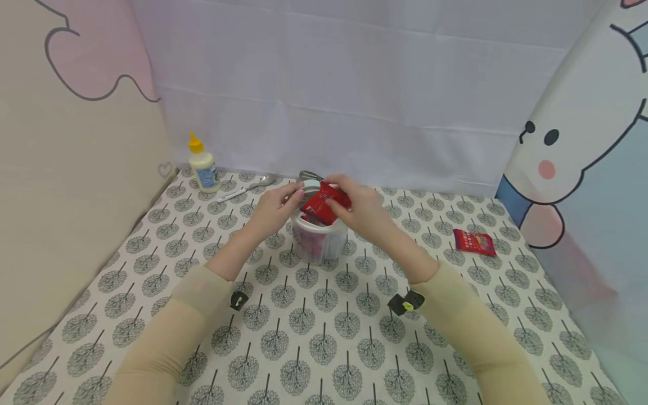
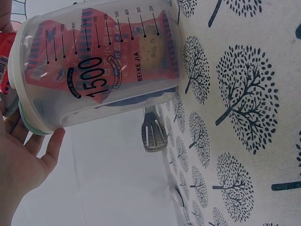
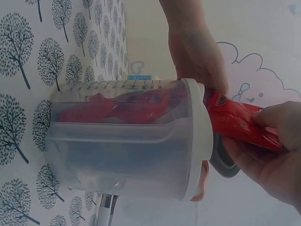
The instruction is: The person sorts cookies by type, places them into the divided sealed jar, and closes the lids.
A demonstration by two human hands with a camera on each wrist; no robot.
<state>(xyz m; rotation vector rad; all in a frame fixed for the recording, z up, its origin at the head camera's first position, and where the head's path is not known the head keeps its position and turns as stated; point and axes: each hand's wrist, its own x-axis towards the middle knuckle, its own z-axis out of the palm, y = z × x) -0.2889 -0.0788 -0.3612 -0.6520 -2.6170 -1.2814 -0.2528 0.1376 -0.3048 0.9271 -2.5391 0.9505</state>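
A clear plastic storage jar [image 1: 317,250] with a white rim and measuring marks stands upright on the table. My right hand [image 1: 365,212] pinches a red snack packet [image 3: 240,121] between thumb and fingers, tilted at the jar's mouth. In the left wrist view, more red packets [image 2: 51,77] show through the jar wall, one with a biscuit picture. My left hand [image 1: 272,211] holds the jar at its rim, fingers bent around the lid edge [image 2: 35,125]. Part of the jar's opening is hidden by the held packet.
Another red packet [image 1: 474,242] lies at the right on the tree-patterned cloth [image 1: 324,343]. A glue bottle [image 1: 205,169] with a yellow cap stands at back left, beside a spoon [image 1: 247,189]. Behind the jar lies a slotted turner [image 2: 154,132]. Fabric hangs along the back and sides.
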